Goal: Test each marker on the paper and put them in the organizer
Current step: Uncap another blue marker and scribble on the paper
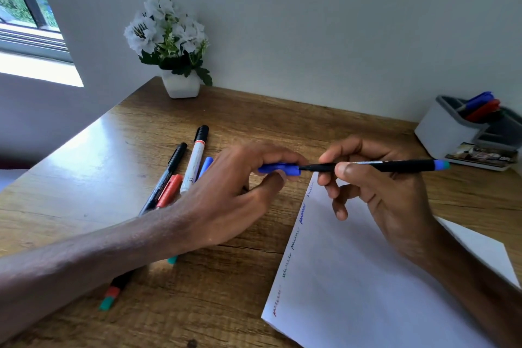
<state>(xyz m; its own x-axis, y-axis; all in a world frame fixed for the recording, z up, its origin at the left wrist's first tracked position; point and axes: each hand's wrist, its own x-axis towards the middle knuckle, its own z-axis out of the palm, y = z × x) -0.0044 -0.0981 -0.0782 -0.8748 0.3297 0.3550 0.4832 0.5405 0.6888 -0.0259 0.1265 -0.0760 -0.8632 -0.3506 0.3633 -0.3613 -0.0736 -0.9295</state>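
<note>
Left hand (226,198) pinches blue cap (278,169); right hand (381,198) grips marker (395,165) (print unreadable).

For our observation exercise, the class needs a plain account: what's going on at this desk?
A person's right hand holds a slim black marker with a blue end, while the left hand pinches its blue plastic cap; going on or coming off, I cannot tell. Test scribbles line the left edge of a white sheet of paper. More markers lie on the wooden desk; a white-and-grey organizer already holds blue and red ones.
</note>
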